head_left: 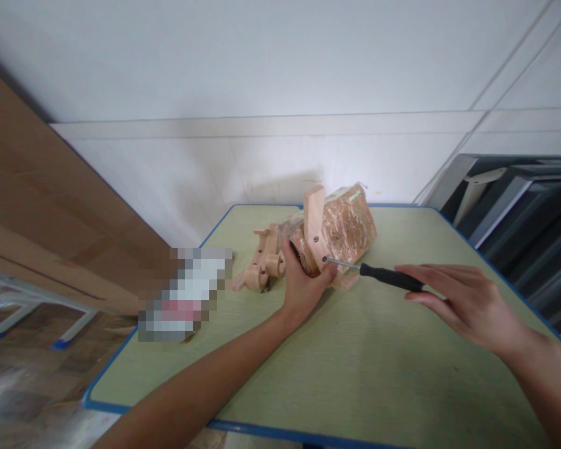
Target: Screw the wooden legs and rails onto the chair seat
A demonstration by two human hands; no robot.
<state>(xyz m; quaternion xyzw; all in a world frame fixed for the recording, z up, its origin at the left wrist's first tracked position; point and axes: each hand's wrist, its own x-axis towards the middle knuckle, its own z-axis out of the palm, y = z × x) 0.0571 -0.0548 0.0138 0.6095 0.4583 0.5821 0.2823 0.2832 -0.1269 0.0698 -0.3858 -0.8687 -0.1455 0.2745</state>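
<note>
My right hand (458, 302) pinches the end of a screwdriver (388, 276) with a black handle. The metal shaft points left, and its tip meets the lower of two dark screws in an angled light-wood piece (314, 215). Around the lower part of that wooden piece my left hand (306, 284) is closed, with its thumb and a finger showing and the rest hidden. Behind the piece lies a brown block wrapped in clear plastic (350, 227). A second wooden assembly (262, 259) with rounded parts and dark holes rests just left of my left hand.
The pale green table (355, 374) has a blue edge. A blurred-out flat object (191, 293) lies at its left side. A large cardboard panel (65, 218) stands on the left, dark framed panels (533, 218) lean on the right, and a white wall (262, 75) rises behind.
</note>
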